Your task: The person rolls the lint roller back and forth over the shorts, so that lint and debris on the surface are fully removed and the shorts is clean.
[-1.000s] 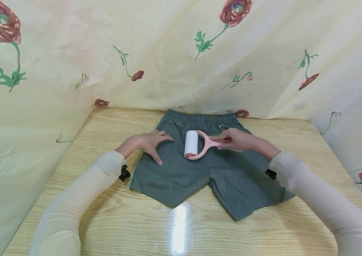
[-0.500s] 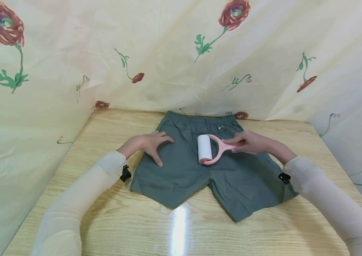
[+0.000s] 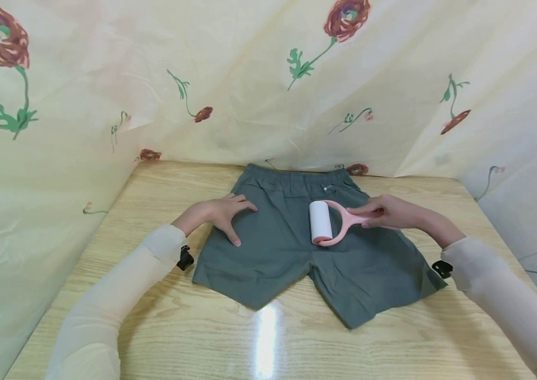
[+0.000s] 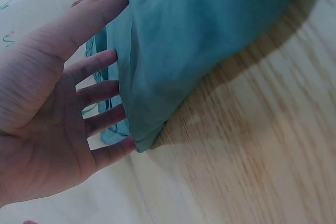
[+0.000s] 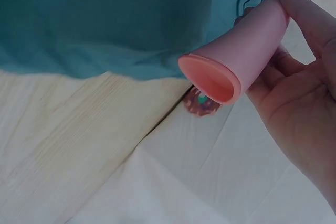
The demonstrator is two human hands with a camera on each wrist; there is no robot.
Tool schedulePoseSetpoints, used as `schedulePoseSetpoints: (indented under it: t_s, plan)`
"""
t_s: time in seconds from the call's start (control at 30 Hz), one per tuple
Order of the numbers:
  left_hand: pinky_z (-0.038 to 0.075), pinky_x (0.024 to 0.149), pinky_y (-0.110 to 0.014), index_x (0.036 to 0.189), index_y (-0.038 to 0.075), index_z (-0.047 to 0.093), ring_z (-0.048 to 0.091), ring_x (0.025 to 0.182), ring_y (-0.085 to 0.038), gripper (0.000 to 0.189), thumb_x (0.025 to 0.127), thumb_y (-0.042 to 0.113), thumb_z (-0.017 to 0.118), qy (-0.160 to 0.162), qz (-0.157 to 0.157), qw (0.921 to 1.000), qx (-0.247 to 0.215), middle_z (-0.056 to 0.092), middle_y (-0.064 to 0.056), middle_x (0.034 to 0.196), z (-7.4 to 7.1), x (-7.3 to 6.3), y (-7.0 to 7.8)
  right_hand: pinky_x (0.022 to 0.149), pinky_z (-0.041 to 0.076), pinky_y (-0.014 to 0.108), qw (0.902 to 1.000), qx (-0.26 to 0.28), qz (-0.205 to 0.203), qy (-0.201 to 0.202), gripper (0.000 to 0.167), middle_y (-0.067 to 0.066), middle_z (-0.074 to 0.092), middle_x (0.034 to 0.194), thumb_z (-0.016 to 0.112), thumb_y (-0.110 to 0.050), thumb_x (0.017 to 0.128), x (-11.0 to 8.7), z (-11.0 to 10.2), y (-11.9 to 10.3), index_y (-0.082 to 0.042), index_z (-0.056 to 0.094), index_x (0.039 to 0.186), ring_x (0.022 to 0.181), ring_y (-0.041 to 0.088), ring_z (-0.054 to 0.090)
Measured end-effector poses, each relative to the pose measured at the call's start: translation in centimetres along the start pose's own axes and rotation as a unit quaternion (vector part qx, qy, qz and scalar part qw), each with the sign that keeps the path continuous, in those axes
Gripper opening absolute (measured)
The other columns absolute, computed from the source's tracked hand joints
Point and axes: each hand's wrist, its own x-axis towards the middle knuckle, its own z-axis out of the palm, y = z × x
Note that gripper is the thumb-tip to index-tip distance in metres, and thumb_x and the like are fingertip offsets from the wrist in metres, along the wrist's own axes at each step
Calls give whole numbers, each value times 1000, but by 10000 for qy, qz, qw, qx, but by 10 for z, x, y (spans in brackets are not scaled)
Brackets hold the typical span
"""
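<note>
Dark green shorts (image 3: 268, 253) lie spread on the wooden table, waistband toward the back. My left hand (image 3: 223, 212) rests on the left leg of the shorts, fingers and thumb spread; the left wrist view shows its fingertips (image 4: 113, 87) against the cloth. In my right hand (image 3: 387, 211) is the pink handle (image 5: 247, 51) of a lint roller, gripped between thumb and curled fingers. The roller's white cylinder (image 3: 320, 221) is over the middle of the shorts, just above the crotch. Its hollow handle end faces the camera in the right wrist view.
A pale curtain (image 3: 249, 79) printed with red flowers hangs behind the table and along both sides. The bare wood of the table (image 3: 178, 327) shows in front of the shorts, with a bright strip of reflected light.
My right hand has moved to the right with the lint roller, from the left of the shorts' centre to slightly right of it. The left hand stays in place.
</note>
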Motion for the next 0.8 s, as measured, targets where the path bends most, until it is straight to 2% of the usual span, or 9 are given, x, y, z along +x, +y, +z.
schedulePoseSetpoints:
  t_s: [0.17,0.43,0.6,0.8]
  plan:
    - [35,118,-55,158,20,35,34,141,-34,100,78,50,87,-24,7,10000,0,33,-13,156,2,2,-2,58,37,24,9999,52,88,41,48,-3,45,70,77,-13,90,-15,-2,9,-6,65,136,62,6,36]
    - [36,116,-55,158,18,36,36,138,-34,99,78,49,87,79,72,9999,12,35,-14,154,2,2,-1,56,37,24,9994,101,112,319,46,-3,44,69,77,-9,89,-37,-8,21,-2,67,133,59,5,36]
    - [36,117,-55,158,18,36,35,138,-35,99,78,49,87,60,25,10000,-2,35,-14,154,1,1,0,56,38,25,9989,228,150,371,44,-1,55,73,76,-7,90,-46,-9,33,0,66,132,59,7,39]
    - [35,117,-54,158,20,35,34,139,-34,100,78,49,87,24,-37,10000,29,34,-13,155,1,2,-1,56,39,25,9985,257,6,480,45,4,62,75,75,-5,90,-58,-6,47,-4,66,134,59,6,41]
